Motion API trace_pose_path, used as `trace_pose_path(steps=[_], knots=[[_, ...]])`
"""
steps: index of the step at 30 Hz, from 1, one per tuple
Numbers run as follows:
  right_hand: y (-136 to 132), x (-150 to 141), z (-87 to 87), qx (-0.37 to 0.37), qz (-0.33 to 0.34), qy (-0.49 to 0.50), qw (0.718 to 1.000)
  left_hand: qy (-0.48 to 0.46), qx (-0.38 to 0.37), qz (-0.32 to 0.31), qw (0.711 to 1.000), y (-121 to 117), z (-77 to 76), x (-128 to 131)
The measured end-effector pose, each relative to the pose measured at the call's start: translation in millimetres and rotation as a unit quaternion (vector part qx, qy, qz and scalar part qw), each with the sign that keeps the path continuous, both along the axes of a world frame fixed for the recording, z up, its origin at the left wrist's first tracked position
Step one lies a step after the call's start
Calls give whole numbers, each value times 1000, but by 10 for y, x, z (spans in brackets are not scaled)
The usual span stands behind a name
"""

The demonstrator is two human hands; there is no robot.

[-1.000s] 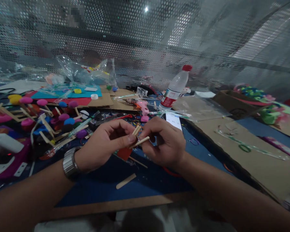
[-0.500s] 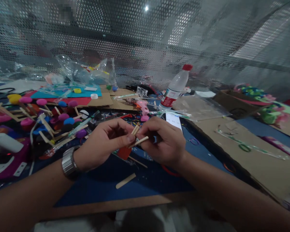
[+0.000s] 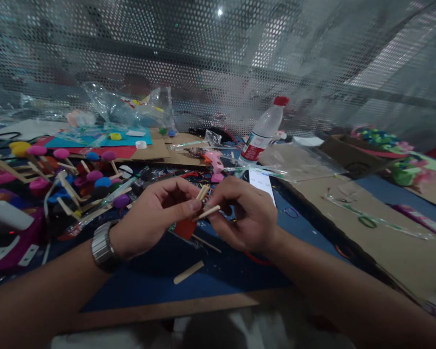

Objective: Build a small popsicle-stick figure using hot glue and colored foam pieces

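My left hand (image 3: 156,213), with a metal watch (image 3: 104,245) at the wrist, pinches several small wooden craft sticks (image 3: 206,213) between thumb and fingers. Some point up and one angles out to the right. Close against them, my right hand (image 3: 243,213) has its thumb and fingertips curled together at the sticks; whether it grips anything there I cannot make out. An orange-red piece (image 3: 185,228) shows just below the left fingers. A loose craft stick (image 3: 188,272) lies on the blue table surface nearer to me.
On the left is a pile of sticks with coloured caps (image 3: 94,175) beside a purple and white device (image 3: 14,242). A bottle with a red cap (image 3: 263,131) stands behind my hands, near a pink glue gun (image 3: 215,165). Cardboard (image 3: 349,223) and a phone (image 3: 260,182) lie rightward.
My right fingers have shifted slightly at the sticks, and the protruding stick has moved a little to the left. Both hands stay nearly in place.
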State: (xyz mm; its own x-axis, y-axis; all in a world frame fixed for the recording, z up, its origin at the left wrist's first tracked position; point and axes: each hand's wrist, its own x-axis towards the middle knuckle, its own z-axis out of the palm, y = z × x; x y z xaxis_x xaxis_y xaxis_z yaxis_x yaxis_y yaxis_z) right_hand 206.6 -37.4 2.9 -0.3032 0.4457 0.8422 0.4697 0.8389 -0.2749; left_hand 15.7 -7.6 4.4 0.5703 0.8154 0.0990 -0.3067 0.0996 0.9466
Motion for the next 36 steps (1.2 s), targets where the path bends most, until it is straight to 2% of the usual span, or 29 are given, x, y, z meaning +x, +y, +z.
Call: trace_pose_path(steps=[3,7,17,25,32,36], knots=[[3,10,-10,17,-16,21,1000,-7,-6,-1,1000,-2,-5,-3],[15,27,-9,36,-20,-4,999,-14,4,4,1000,-3,-2,-8],[0,7,15,-8,-12,-26,1000,8,-6,-3,1000,-14,5,-11],[-5,3,10,9,-7,-27,1000,20,-1,-12,1000,-14,-2,-16],[-5,18,14,42,-28,1,999,2,7,0,1000,-13,2,-14],[-14,33,18,56,-42,-15,997,-17,1,1,1000,-12,17,-2]])
